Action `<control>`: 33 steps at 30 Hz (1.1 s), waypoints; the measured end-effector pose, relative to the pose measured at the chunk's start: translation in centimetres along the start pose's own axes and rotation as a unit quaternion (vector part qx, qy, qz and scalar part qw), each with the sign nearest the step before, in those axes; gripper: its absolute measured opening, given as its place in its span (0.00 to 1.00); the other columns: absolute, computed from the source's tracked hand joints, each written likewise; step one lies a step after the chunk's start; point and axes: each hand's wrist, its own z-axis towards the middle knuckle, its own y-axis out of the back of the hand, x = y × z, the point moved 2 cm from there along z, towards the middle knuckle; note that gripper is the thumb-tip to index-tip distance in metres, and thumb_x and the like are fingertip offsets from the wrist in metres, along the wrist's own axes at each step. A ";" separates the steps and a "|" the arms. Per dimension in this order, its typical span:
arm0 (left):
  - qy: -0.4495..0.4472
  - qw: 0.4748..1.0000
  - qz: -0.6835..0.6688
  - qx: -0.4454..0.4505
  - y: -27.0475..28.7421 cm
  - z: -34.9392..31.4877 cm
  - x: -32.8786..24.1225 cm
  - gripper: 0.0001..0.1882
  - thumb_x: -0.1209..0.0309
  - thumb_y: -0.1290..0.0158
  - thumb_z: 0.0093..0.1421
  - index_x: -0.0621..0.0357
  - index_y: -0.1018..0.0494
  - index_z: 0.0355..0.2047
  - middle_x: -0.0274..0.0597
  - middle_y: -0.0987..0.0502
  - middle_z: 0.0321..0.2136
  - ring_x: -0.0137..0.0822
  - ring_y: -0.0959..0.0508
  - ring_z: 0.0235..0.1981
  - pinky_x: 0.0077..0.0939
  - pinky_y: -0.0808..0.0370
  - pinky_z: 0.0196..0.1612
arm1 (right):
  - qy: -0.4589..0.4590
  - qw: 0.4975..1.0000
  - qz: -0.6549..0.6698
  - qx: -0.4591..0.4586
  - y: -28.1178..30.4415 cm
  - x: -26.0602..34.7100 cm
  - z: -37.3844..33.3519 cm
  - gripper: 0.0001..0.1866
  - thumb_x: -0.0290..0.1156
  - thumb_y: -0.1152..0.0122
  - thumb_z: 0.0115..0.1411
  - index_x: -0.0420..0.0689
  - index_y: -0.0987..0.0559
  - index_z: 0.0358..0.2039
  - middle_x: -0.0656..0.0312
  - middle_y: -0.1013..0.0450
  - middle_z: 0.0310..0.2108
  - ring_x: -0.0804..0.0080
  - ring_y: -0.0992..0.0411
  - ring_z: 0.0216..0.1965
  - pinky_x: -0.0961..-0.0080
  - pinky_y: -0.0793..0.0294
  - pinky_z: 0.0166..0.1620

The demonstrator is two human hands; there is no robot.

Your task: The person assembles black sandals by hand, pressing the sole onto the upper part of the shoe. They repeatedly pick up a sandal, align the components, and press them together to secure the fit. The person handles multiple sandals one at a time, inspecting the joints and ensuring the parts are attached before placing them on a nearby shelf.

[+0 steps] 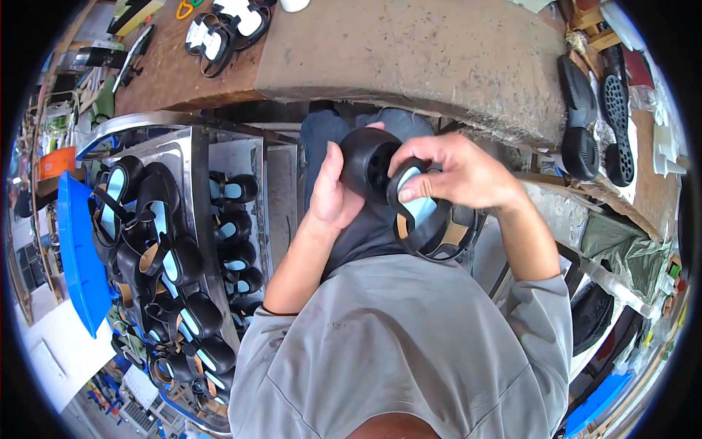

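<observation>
My left hand [336,196] is closed around a rounded black shoe sole [357,162], its thumb up one side and fingertips showing past the far edge. The sole is seen nearly end-on, with round hollows on the side facing my right hand. A black sandal [423,208] with a light blue insole is pinched in my right hand [457,172], thumb on the insole and fingers over the far rim. Its straps and tan lining hang toward my shirt. Sole and sandal are close together above my lap; whether they touch, I cannot tell.
A worn workbench [409,58] runs across in front, with finished-looking sandals [227,33] at its far left. At left, a metal rack [199,190] carries several black sandals beside a blue tray [79,256]. Black soles [580,121] lie at the right.
</observation>
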 end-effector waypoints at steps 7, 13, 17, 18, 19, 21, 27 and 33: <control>-0.049 0.992 0.044 -0.105 -0.7 -2.2 0.4 0.41 0.41 0.55 0.54 0.65 0.40 0.55 0.58 0.30 0.49 0.46 0.27 0.48 0.38 0.31 0.52 | 0.159 0.929 -0.181 -0.281 -4.7 -3.2 -3.5 0.45 0.41 0.21 0.33 0.38 0.34 0.51 0.51 0.30 0.41 0.55 0.29 0.41 0.65 0.28 0.43; -0.050 0.988 0.088 -0.116 -0.9 -2.0 0.2 0.49 0.36 0.52 0.47 0.68 0.41 0.55 0.62 0.32 0.48 0.46 0.27 0.46 0.35 0.28 0.49 | 0.262 0.868 -0.192 -0.375 -5.2 -4.4 -3.5 0.37 0.33 0.22 0.32 0.36 0.25 0.45 0.52 0.30 0.36 0.59 0.27 0.31 0.69 0.24 0.33; -0.024 0.988 0.102 -0.110 -2.2 -1.8 -0.3 0.50 0.42 0.42 0.42 0.66 0.44 0.56 0.56 0.35 0.50 0.44 0.29 0.49 0.36 0.31 0.53 | 0.264 0.869 -0.197 -0.370 -5.0 -4.5 -3.0 0.38 0.33 0.23 0.29 0.36 0.24 0.46 0.54 0.30 0.34 0.62 0.28 0.31 0.71 0.24 0.30; -0.022 0.988 0.102 -0.110 -2.3 -1.8 -0.3 0.50 0.42 0.41 0.42 0.66 0.44 0.56 0.56 0.35 0.51 0.44 0.29 0.49 0.36 0.31 0.53 | 0.265 0.868 -0.199 -0.370 -4.9 -4.6 -3.0 0.38 0.33 0.23 0.29 0.36 0.24 0.46 0.55 0.30 0.34 0.63 0.28 0.31 0.72 0.25 0.29; -0.019 0.989 0.101 -0.110 -2.4 -1.8 -0.2 0.50 0.42 0.41 0.41 0.66 0.44 0.56 0.56 0.35 0.51 0.44 0.29 0.49 0.35 0.31 0.53 | 0.266 0.867 -0.201 -0.370 -4.9 -4.6 -3.1 0.39 0.33 0.23 0.28 0.37 0.24 0.46 0.56 0.31 0.34 0.64 0.29 0.30 0.73 0.25 0.28; -0.010 0.989 0.098 -0.107 -2.4 -1.7 -0.1 0.51 0.43 0.40 0.41 0.66 0.44 0.56 0.56 0.35 0.51 0.43 0.29 0.49 0.35 0.31 0.53 | 0.260 0.868 -0.204 -0.371 -4.8 -4.7 -3.1 0.39 0.33 0.23 0.28 0.37 0.24 0.46 0.56 0.31 0.34 0.65 0.29 0.30 0.74 0.26 0.26; -0.005 0.989 0.095 -0.114 -2.5 -1.5 0.1 0.51 0.43 0.39 0.40 0.65 0.44 0.57 0.56 0.36 0.51 0.44 0.29 0.49 0.35 0.31 0.53 | 0.243 0.880 -0.202 -0.355 -4.4 -4.8 -3.3 0.41 0.34 0.23 0.27 0.39 0.24 0.48 0.58 0.33 0.34 0.65 0.29 0.29 0.74 0.26 0.26; 0.006 0.988 0.101 -0.118 -2.9 -1.5 0.1 0.52 0.42 0.40 0.40 0.65 0.45 0.57 0.56 0.36 0.51 0.43 0.29 0.49 0.35 0.31 0.53 | 0.235 0.884 -0.207 -0.346 -4.2 -4.8 -3.7 0.41 0.35 0.23 0.28 0.38 0.25 0.48 0.58 0.33 0.34 0.65 0.29 0.29 0.74 0.26 0.25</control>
